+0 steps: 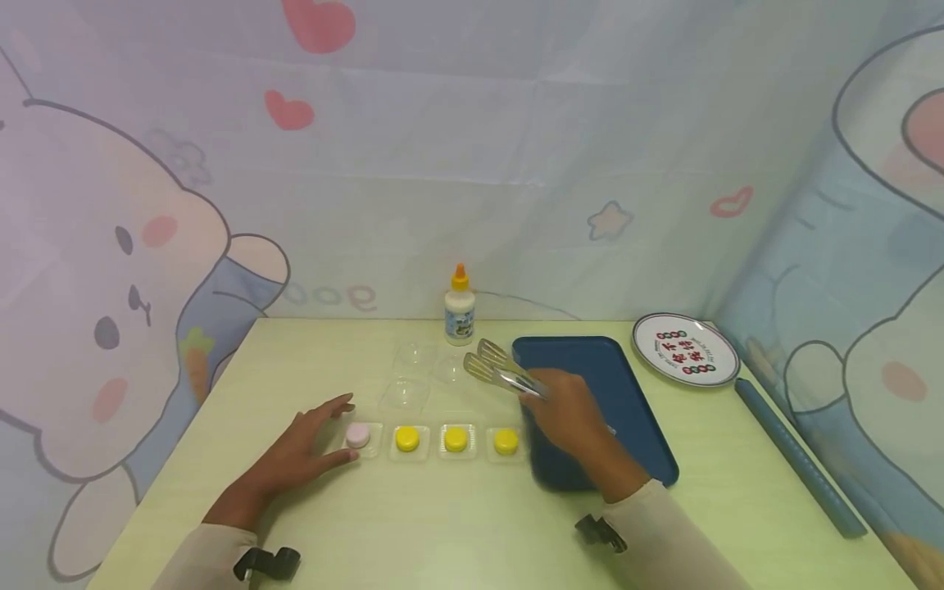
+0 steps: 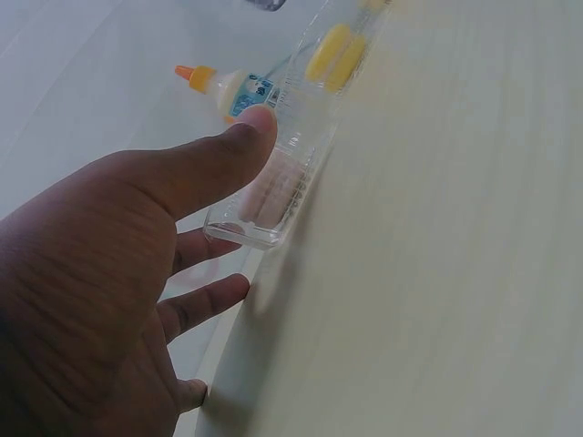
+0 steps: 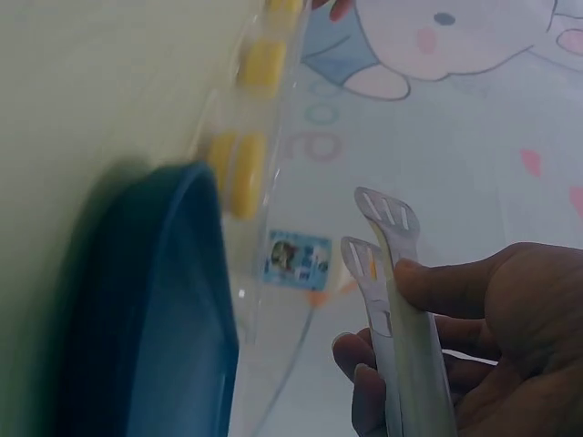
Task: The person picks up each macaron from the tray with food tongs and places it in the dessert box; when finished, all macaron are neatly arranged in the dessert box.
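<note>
My right hand point(image 1: 568, 410) grips metal tongs point(image 1: 509, 373) above the near left part of the blue tray point(image 1: 649, 459); their two slotted ends stand apart with nothing between them. In the right wrist view the thumb and fingers close round the tongs point(image 3: 401, 319). My left hand point(image 1: 302, 447) is spread around the left end of a row of clear plastic boxes. Its thumb is at the box with the pink macaron point(image 1: 357, 435); whether it touches is unclear. Yellow macarons point(image 1: 407, 438) sit in the other boxes point(image 1: 472, 451) to the right.
Behind the row lie clear plastic lids point(image 1: 406, 393). A glue bottle point(image 1: 460, 315) with an orange tip stands at the back edge. A printed plate point(image 1: 686, 351) lies at back right, and a long dark bar point(image 1: 800, 459) runs along the right edge.
</note>
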The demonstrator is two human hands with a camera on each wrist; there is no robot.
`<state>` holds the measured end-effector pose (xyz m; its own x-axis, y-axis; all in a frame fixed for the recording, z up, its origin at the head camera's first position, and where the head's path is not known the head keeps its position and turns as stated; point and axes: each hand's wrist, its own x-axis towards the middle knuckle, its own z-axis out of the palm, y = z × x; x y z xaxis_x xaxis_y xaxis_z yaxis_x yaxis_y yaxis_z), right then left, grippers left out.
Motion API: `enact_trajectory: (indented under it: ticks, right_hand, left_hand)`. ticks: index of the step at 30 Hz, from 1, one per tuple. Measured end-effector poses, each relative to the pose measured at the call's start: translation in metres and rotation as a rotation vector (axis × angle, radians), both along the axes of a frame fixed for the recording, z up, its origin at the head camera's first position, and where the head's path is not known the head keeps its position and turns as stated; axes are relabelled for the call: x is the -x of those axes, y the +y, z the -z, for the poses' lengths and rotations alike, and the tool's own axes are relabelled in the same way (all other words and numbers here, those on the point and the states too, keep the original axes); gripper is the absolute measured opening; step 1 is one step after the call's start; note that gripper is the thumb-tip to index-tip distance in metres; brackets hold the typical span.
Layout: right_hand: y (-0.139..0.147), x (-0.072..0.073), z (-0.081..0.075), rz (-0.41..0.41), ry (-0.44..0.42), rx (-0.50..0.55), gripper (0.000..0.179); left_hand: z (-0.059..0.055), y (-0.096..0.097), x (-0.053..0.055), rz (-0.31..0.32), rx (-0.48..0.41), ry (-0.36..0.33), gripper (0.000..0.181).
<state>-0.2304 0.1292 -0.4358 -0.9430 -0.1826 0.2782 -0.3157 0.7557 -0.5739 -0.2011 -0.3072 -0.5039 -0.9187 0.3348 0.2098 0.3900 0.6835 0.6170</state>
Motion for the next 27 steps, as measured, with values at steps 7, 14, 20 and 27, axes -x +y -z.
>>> enact_trajectory:
  ticks: [7, 14, 20, 27]
  right_hand:
    - [0.04, -0.001, 0.006, 0.053, 0.009, -0.022, 0.036]
    - [0.081, -0.006, 0.011, 0.119, 0.045, -0.062, 0.039]
    - [0.114, -0.012, 0.016, 0.161, 0.056, -0.071, 0.043]
    - [0.147, -0.019, 0.017, 0.223, 0.006, -0.062, 0.045]
  left_hand:
    - [0.0, 0.001, 0.001, 0.007, -0.003, 0.004, 0.089]
    - [-0.003, 0.001, 0.001, 0.0, 0.011, -0.002, 0.088]
    - [-0.001, 0.0, 0.002, 0.0, 0.009, -0.01, 0.089]
    - [-0.002, 0.002, 0.001, -0.002, 0.012, 0.001, 0.089]
